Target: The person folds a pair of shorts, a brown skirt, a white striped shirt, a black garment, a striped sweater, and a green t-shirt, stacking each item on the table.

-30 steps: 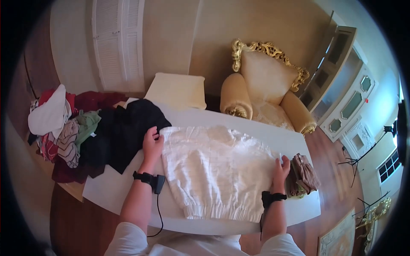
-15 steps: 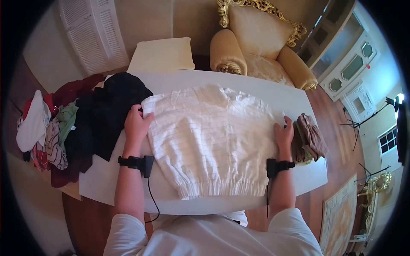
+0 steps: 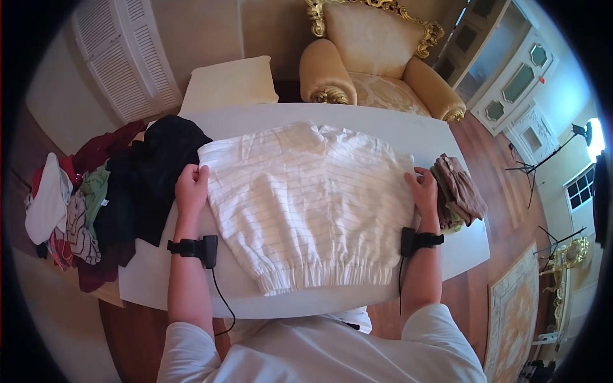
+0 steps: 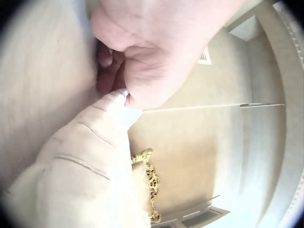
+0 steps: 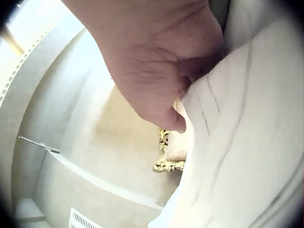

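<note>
White striped shorts (image 3: 306,204) lie spread on the white table, their gathered elastic waistband (image 3: 325,276) towards the person. At the far left corner of the cloth, my left hand (image 3: 191,190) pinches the edge between thumb and fingers, as the left wrist view shows close up. My right hand (image 3: 424,191) holds the opposite edge. In the right wrist view its fingers curl behind the cloth, and the thumb (image 5: 173,121) lies along the edge. A black camera band is strapped round each wrist.
Heaped clothes stand at the left, with a black garment (image 3: 163,166) nearest the left hand. A folded brown and green stack (image 3: 461,191) lies just right of the right hand. Beyond the white table (image 3: 357,113) are a cream stool (image 3: 230,80) and a gilded armchair (image 3: 377,70).
The head view has tipped downward and come closer. The shorts appear more widely spread and flatter, with the hands farther apart at the two edges.
</note>
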Tool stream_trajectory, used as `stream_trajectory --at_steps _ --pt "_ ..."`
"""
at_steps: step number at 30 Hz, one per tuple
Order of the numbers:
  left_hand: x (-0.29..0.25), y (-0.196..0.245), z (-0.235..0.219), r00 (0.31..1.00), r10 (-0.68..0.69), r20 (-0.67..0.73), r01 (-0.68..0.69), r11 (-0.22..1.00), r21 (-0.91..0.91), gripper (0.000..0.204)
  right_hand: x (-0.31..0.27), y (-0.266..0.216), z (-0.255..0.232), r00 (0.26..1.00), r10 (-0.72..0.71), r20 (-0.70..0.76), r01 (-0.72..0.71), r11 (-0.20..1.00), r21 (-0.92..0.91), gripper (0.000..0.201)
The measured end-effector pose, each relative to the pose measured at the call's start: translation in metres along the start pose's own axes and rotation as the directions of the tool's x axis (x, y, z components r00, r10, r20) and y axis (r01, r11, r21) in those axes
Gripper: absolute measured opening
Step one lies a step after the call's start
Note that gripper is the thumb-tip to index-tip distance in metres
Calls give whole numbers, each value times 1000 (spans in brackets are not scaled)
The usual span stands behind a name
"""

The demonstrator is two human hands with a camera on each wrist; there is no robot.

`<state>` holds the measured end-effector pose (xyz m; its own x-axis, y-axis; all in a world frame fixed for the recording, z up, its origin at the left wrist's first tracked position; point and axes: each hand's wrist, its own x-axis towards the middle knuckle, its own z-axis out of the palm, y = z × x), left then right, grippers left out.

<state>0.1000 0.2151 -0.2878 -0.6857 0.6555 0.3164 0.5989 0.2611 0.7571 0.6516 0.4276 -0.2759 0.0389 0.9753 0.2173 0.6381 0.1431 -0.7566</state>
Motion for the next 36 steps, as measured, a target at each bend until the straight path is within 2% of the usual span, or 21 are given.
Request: stream_trajectory --at_steps 3,4,6,9,13,15,19,21,22,23,25,26,28,29,31,36 --pt "2 -6 6 1000 3 14 -1 991 -135 33 -1 0 1 1000 -5 -25 3 999 -52 55" --pt "1 -4 5 998 -8 57 18 986 -168 32 -3 -2 2 999 -8 -36 5 997 -77 55" --pt "-2 1 2 989 -26 145 59 971 -231 31 -8 -7 1 998 18 -57 -21 998 -51 57" --pt "-4 3 1 984 -24 175 68 967 -244 28 -6 -6 2 997 39 -61 -39 999 0 55" --pt "0 -11 5 986 -16 168 61 961 -269 27 -4 -1 3 995 100 20 -102 975 199 46" --pt "1 -11 4 989 -8 149 44 970 -238 27 -3 1 6 998 54 10 -55 974 220 39" --pt "-4 11 9 996 83 46 -57 912 -407 23 -15 -30 -2 999 -29 21 23 975 223 18" --pt "-20 53 7 990 139 -20 -127 831 -541 22 -22 -45 -3 981 -153 123 72 863 500 9" --pt "-24 65 2 953 302 -9 -278 866 -415 21 -25 -48 -4 961 -223 160 77 777 624 7" --pt "-36 92 -6 927 367 77 -329 894 -303 19 -27 -49 -6 918 -287 275 76 807 586 8" --pt "-54 111 -5 864 356 355 -257 919 -298 16 -30 -52 -11 782 -380 494 96 857 506 11" --pt "-57 113 -3 820 375 432 -267 919 -290 16 -34 -56 -8 757 -386 528 167 894 415 13" --pt "-62 115 -1 712 395 580 -286 918 -273 16 -39 -69 -6 714 -314 625 169 945 281 12" --pt "-63 111 1 695 418 585 -323 908 -266 16 -43 -76 -7 693 -271 669 171 962 212 12" --pt "-62 105 6 658 468 589 -398 881 -255 17 -48 -85 -10 693 -285 663 200 959 202 13" --pt "-61 107 5 685 376 624 -287 927 -243 15 -52 -89 -9 740 -274 615 249 960 128 12"
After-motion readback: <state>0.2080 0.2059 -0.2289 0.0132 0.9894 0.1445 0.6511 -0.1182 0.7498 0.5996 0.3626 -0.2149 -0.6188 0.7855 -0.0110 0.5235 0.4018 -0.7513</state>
